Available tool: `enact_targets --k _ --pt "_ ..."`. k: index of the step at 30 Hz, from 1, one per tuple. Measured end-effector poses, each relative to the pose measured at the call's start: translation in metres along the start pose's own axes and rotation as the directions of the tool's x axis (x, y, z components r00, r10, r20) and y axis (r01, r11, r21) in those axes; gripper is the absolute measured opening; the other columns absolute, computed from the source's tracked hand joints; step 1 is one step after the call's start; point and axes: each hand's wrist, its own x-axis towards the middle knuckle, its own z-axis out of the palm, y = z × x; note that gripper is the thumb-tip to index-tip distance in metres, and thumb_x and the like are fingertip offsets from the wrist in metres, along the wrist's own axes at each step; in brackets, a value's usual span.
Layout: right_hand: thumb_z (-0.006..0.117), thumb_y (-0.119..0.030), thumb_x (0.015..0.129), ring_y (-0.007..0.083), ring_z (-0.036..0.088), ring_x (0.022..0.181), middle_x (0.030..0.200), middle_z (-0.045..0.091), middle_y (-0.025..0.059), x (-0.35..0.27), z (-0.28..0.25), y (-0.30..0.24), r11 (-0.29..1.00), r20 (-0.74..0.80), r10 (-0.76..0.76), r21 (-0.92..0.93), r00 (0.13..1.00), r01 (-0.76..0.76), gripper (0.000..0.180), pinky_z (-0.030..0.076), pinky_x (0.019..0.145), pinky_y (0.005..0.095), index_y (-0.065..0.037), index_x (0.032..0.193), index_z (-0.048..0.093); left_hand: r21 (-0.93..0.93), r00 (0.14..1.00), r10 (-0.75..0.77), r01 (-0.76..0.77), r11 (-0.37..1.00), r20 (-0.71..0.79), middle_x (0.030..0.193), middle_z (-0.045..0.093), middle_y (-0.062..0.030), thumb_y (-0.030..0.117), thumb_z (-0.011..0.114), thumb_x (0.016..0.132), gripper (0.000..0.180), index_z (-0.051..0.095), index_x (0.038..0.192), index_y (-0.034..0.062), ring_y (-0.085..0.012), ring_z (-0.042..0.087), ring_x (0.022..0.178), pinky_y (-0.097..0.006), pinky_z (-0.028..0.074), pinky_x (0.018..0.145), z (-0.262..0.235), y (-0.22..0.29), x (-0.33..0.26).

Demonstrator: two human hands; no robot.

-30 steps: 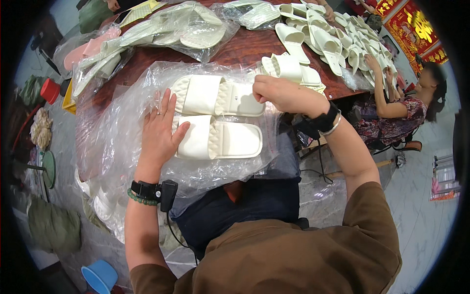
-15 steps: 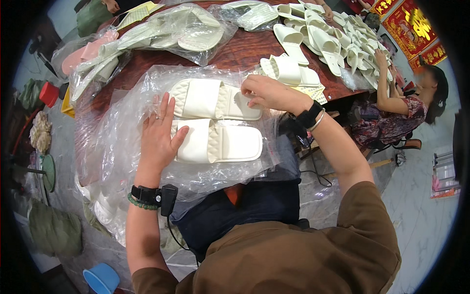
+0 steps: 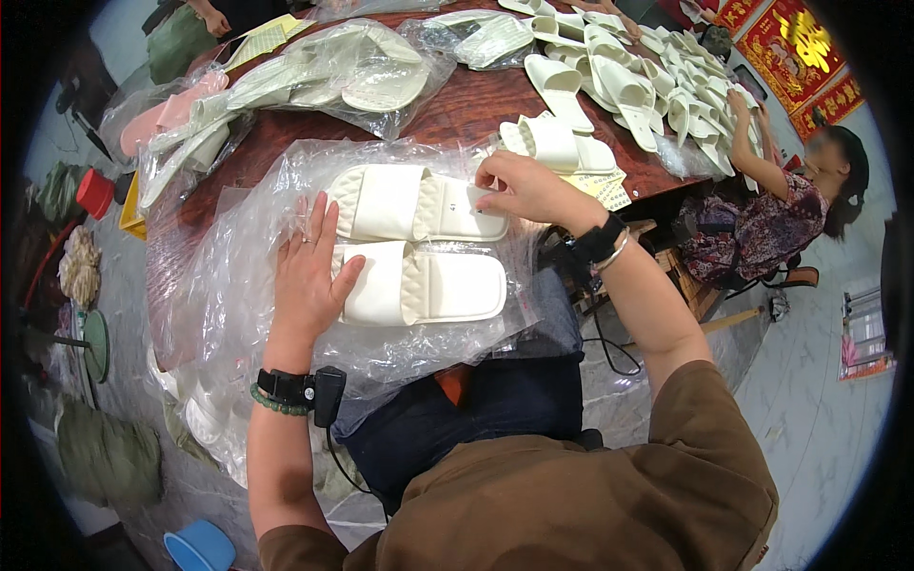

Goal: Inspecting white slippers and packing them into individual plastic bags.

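Note:
Two white slippers with quilted insoles lie side by side on clear plastic bags (image 3: 228,276). My left hand (image 3: 309,271) rests with fingers spread at their toe ends, its thumb over the strap of the near slipper (image 3: 462,287). Over the heel of the far slipper (image 3: 457,224) is my right hand (image 3: 528,190), fingers bent, a gap between index finger and thumb; the thumb tip appears to touch the insole. A small dark mark shows on that insole. Just beyond the right hand, another pair of white slippers (image 3: 552,143) sits by a yellow sticker sheet (image 3: 602,187).
Bagged pale slippers (image 3: 333,71) and a pink pair (image 3: 176,109) line the table's far left. Many loose white slippers (image 3: 624,81) cover the far right, where a seated co-worker (image 3: 771,205) handles some. A blue basin (image 3: 200,547) stands on the floor.
The slippers and bags appear slightly lower in view. My right hand has shifted a little, and the mark on the far insole shows more plainly. My left hand stays in place.

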Motion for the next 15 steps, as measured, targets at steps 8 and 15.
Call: enact_targets --k 8,15 --pt "0.072 -0.019 0.089 0.0273 0.062 0.080 0.088 0.064 0.0135 0.009 0.018 0.018 0.991 -0.111 0.119 0.081 0.987 -0.111 0.020 0.050 0.074 0.0372 -0.001 0.094 0.065 -0.014 1.000 0.010 -0.010 1.000 -0.009 0.162 0.030 -0.0154 0.051 0.042 0.101 0.071 0.036 0.153 0.0034 -0.0387 0.026 0.150 -0.053 0.019 0.119 0.002 0.000 0.003" --pt "0.072 -0.024 0.090 0.0300 0.062 0.095 0.102 0.063 0.0143 0.006 0.009 -0.044 0.979 -0.005 -0.179 0.101 0.984 0.178 0.028 0.051 0.081 0.0390 -0.002 0.105 0.065 0.014 0.999 0.026 -0.026 1.000 -0.037 0.162 0.032 -0.0132 0.052 0.047 0.100 0.072 0.038 0.151 0.0022 -0.0411 0.029 0.148 -0.055 0.026 0.116 -0.001 -0.004 -0.002"
